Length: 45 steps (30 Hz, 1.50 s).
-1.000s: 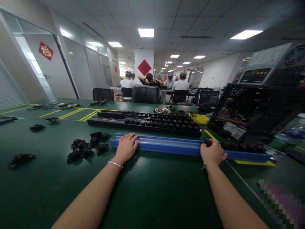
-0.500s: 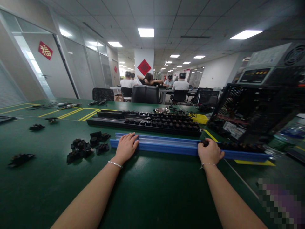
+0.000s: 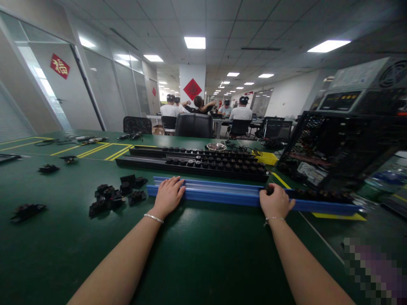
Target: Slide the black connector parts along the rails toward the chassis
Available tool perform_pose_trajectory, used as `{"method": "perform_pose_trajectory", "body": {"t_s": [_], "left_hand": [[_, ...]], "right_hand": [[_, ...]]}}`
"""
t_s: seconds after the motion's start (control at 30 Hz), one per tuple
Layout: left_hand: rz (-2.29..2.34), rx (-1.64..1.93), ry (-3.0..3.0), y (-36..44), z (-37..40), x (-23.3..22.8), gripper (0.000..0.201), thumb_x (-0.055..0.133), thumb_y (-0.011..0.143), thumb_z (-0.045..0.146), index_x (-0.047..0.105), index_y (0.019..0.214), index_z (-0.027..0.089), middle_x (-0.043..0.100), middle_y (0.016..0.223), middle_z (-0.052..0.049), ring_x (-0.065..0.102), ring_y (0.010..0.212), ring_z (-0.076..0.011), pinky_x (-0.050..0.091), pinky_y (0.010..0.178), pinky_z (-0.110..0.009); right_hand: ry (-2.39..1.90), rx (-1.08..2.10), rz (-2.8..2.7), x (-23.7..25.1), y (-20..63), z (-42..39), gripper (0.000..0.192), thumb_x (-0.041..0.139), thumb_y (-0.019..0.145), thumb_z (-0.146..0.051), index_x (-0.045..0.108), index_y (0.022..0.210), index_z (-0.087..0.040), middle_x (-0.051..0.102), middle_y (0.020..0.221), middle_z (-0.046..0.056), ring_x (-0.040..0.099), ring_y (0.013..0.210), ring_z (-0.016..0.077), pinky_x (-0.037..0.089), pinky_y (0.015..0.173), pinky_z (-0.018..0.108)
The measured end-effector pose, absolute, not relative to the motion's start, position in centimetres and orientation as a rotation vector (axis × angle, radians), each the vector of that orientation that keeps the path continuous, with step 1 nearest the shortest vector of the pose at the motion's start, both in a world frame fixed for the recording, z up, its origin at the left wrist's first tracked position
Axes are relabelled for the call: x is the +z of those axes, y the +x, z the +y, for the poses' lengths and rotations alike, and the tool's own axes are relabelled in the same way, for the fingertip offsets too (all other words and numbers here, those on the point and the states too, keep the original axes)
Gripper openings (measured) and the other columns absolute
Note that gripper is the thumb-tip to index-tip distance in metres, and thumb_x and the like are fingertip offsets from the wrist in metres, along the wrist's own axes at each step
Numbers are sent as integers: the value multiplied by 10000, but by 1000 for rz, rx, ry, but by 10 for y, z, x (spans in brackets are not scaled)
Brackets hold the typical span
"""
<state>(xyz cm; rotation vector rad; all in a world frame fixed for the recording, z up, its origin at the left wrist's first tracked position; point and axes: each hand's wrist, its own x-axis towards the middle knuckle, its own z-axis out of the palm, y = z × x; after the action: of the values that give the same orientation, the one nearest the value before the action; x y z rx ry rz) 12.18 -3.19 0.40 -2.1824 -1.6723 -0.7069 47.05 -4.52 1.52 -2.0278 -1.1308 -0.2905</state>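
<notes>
A long blue channel rail (image 3: 222,196) lies across the green table in front of me. My left hand (image 3: 168,197) grips it near its left end, fingers laid over the top to the far edge. Farther right, my right hand (image 3: 276,201) is closed around a small black part (image 3: 269,190) at the rail's channel; the fingers hide most of that part. More black parts (image 3: 321,196) sit in a row in the right stretch of the rail. To the left of the rail lies a pile of loose black parts (image 3: 108,195).
Black rails (image 3: 190,166) filled with similar parts lie just beyond the blue one. An open computer case (image 3: 330,148) stands at the right, near a plastic bottle (image 3: 386,180). A yellow tray (image 3: 266,158) and cables are farther back. People sit at distant tables.
My right hand has slid a little to the left along the blue rail with the black part. The left hand stays in place.
</notes>
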Motion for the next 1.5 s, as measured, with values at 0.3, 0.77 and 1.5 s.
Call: {"method": "perform_pose_trajectory", "body": {"t_s": [0.3,0.77,1.5], "left_hand": [[-1672,-721,-2188,123,-33,6,398,320,907,395,571,1183,253,554,1284,-47,474,1200,-225,341,1011,-420],[-1672,-726,-2188,122,-33,5,401,321,906,400,567,1189,259,550,1288,-46,472,1203,-228,336,1015,-423],[-1679,-714,-2185,122,-32,4,400,313,908,402,562,1189,264,546,1294,-43,468,1205,-222,329,1016,-414]], "right_hand": [[-2030,-281,-1196,16,464,-46,358,440,733,-296,556,1052,-180,607,1058,98,506,1009,269,190,1000,526],[-1987,-285,-1278,14,456,-46,353,438,730,-303,555,1039,-180,609,1050,89,518,970,256,197,1001,525],[-1969,-241,-1366,17,447,-47,344,441,748,-306,534,1057,-184,606,1067,89,519,1000,256,175,1022,522]]}}
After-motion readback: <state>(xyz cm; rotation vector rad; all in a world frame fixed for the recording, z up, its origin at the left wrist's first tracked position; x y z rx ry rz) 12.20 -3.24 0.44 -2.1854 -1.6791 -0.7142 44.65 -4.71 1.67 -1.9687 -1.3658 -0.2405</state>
